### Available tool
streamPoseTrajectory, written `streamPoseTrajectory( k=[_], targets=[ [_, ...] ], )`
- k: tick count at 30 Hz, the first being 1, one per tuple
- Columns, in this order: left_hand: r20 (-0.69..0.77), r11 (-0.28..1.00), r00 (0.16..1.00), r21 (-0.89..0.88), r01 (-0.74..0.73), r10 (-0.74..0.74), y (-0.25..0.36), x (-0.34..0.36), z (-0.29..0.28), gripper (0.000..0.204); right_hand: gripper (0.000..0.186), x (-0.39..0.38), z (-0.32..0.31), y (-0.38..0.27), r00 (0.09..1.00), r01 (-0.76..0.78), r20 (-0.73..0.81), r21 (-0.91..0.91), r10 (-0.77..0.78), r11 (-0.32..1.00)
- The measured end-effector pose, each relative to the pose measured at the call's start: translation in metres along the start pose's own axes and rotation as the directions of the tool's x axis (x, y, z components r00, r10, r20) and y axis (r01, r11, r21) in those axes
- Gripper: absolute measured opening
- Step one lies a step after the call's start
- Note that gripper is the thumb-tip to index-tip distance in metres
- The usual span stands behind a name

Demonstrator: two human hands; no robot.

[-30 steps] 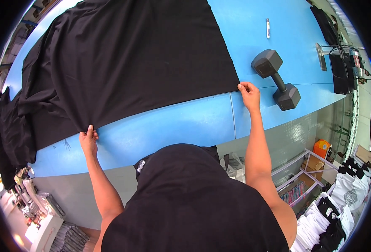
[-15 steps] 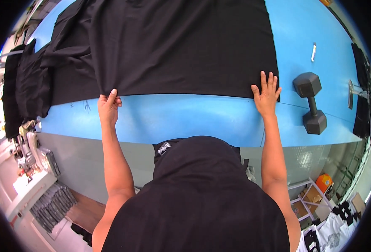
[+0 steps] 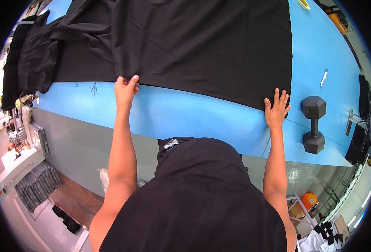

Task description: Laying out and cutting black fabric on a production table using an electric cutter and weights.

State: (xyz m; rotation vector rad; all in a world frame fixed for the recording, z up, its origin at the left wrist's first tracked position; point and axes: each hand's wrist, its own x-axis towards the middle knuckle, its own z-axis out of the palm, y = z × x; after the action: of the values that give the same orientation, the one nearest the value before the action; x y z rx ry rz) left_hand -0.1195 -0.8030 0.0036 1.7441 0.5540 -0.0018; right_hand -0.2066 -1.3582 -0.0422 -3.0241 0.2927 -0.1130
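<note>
2 bare arms come up from the lower edge of the head view, 1 on each side of a black garment worn by the person, which fills the lower middle of the frame. Black cloth covers most of the upper part, spread over a blue table; it is wrinkled and folded at upper left, flatter toward the right, and its near edge crosses the middle of the frame. Left of centre, the left hand pinches that edge between thumb and curled fingers. Right of centre, the right hand rests on the lower right corner of the cloth, fingers straight and spread apart, gripping nothing. Just beyond it to the right, a dark dumbbell with 2 hexagonal heads lies on the table, and a slim white tube lies above that in the frame. A yellow object is cut off by the top edge at upper right. Dark pen marks show on the table left of the left hand. At lower left is a row of grey items, too small to make out; at lower right, an orange package.
</note>
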Motion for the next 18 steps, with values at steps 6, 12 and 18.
streamPoseTrajectory(
  k=[6,12,18],
  targets=[
    [0.039,0.983,0.995,-0.164,-0.082,0.089,0.026,0.005,-0.005,0.020,0.071,0.000,0.002,0.003,1.000,0.005,-0.006,-0.005,-0.005,1.000],
    [-0.045,0.990,0.999,0.140,-0.014,0.020,-0.022,0.005,0.006,0.029,0.071,0.001,0.003,0.003,1.000,0.010,-0.013,0.009,-0.009,1.000],
    [-0.068,0.981,0.998,0.195,0.014,-0.001,-0.018,0.000,0.004,0.031,0.070,0.001,-0.001,0.001,1.000,0.017,-0.014,0.015,-0.017,1.000]
  ],
)
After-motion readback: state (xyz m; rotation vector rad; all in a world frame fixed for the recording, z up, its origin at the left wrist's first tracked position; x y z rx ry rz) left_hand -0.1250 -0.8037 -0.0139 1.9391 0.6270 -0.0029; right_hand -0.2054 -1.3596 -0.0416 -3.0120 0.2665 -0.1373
